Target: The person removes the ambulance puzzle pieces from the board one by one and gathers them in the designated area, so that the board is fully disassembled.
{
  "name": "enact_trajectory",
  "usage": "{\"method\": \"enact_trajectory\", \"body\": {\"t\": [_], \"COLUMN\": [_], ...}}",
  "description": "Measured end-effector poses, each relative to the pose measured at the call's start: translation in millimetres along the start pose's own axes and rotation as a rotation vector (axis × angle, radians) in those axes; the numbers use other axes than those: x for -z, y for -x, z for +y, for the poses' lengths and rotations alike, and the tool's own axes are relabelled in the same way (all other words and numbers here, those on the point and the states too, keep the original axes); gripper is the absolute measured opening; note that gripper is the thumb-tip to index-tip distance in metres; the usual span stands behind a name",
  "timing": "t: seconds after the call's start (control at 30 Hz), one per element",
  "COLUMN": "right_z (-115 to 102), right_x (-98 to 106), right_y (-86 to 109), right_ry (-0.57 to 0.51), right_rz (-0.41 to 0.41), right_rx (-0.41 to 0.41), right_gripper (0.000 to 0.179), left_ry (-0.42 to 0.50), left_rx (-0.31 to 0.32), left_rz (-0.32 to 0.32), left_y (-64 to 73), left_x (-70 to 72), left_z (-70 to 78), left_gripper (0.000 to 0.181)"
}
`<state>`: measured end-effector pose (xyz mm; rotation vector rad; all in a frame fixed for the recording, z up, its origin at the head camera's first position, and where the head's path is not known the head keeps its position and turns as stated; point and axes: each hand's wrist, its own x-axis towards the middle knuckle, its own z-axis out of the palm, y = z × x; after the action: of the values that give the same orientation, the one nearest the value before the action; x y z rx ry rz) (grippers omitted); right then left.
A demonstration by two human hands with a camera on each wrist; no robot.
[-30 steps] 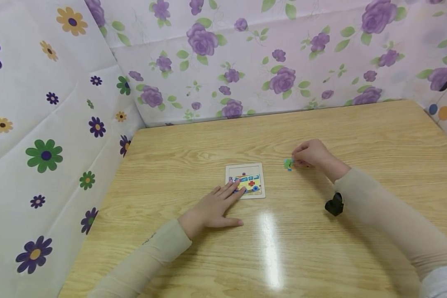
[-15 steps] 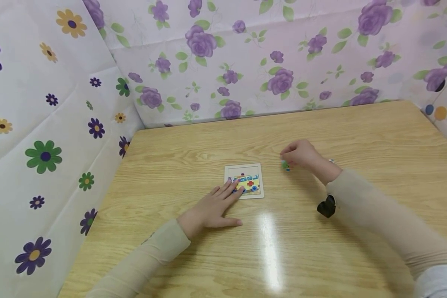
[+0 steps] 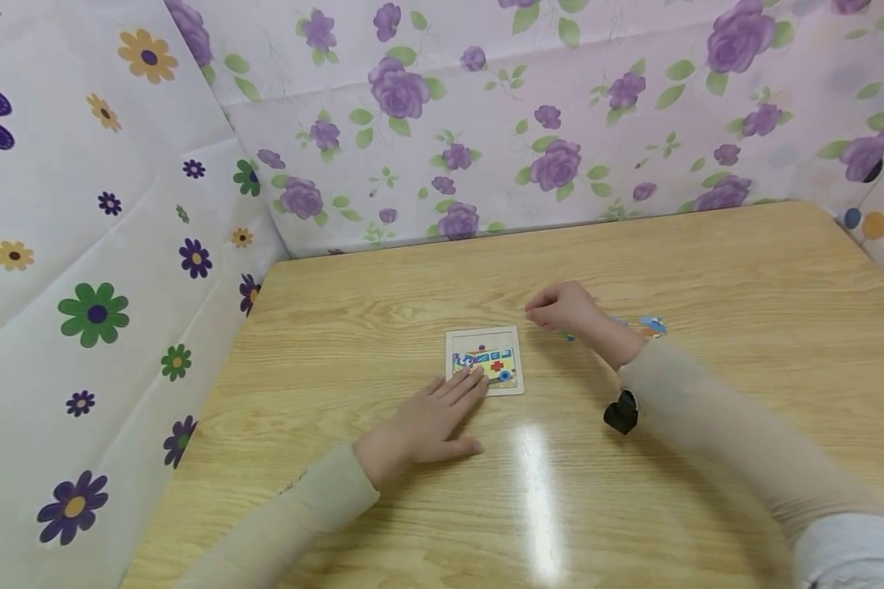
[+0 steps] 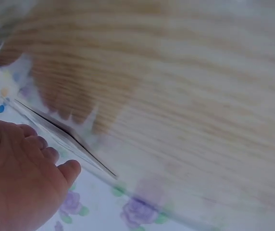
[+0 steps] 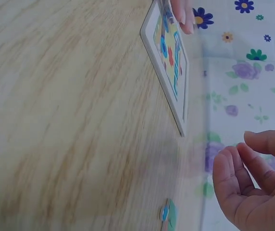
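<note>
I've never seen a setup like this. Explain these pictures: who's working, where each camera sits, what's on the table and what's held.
There is no machine here: a person works with two bare hands. The wide picture comes from a camera on the head, looking forward and down; the other two come from cameras on the left and right wrists.

On the wood-grained table lies a pale-rimmed picture frame showing a yellow vehicle with a red cross. Colourful loose pieces lie to its right, partly hidden by the right arm.

The left hand rests its fingertips on the frame's near edge. The right hand is above the table with bent fingers; nothing shows between its fingertips.
</note>
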<state>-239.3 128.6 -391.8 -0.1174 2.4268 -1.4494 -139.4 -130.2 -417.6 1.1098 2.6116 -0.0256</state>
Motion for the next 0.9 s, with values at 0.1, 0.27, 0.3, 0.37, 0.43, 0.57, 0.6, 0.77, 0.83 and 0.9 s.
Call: {"method": "enact_trajectory", "body": {"t": [0.1, 0.27, 0.3, 0.37, 0.43, 0.57, 0.6, 0.77, 0.83, 0.9], "right_z": [-2, -4, -4, -5, -5, -7, -8, -13, -15, -18], "right_x": [-8, -19, -21, -25, -29, -36, -38, -49, -52, -55], "right_y": [-4.6, -9.6, -9.9, -10.7, -11.9, -15.5, -16.4, -20.6, -21.5, -21.9], "right_ry": [-0.011, 0.006, 0.012, 0.028, 0.038, 0.051, 0.044, 0.03, 0.028, 0.03], "right_rz": [-0.012, -0.029, -0.029, -0.027, -0.028, -0.053, -0.062, -0.083, -0.092, -0.107], "right_rx": [0.027, 0.054, 0.055, 0.06, 0.061, 0.093, 0.097, 0.091, 0.084, 0.078], "right_gripper": [0.03, 0.03, 0.029, 0.028, 0.026, 0.024, 0.024, 0.024, 0.024, 0.024], "left_ry": [0.013, 0.026, 0.028, 0.035, 0.041, 0.031, 0.023, -0.013, -0.014, -0.011], "left_rx": [-0.025, -0.037, -0.034, -0.027, -0.023, -0.025, -0.024, -0.013, -0.011, -0.01], "left_rz": [0.002, -0.007, -0.01, -0.011, -0.01, -0.019, -0.024, -0.033, -0.033, -0.035], "left_y": [-0.5, -1.6, -1.8, -2.5, -3.5, -5.8, -6.3, -6.9, -6.9, -6.8], "left_x": [-1.2, -2.1, -1.8, -1.6, -0.7, 1.1, 1.3, -1.3, -2.3, -2.3], "left_z": [5.2, 11.6, 12.3, 13.2, 13.5, 14.6, 15.0, 16.1, 16.0, 16.0], "left_gripper": [0.086, 0.087, 0.088, 0.088, 0.088, 0.089, 0.089, 0.09, 0.09, 0.091]}}
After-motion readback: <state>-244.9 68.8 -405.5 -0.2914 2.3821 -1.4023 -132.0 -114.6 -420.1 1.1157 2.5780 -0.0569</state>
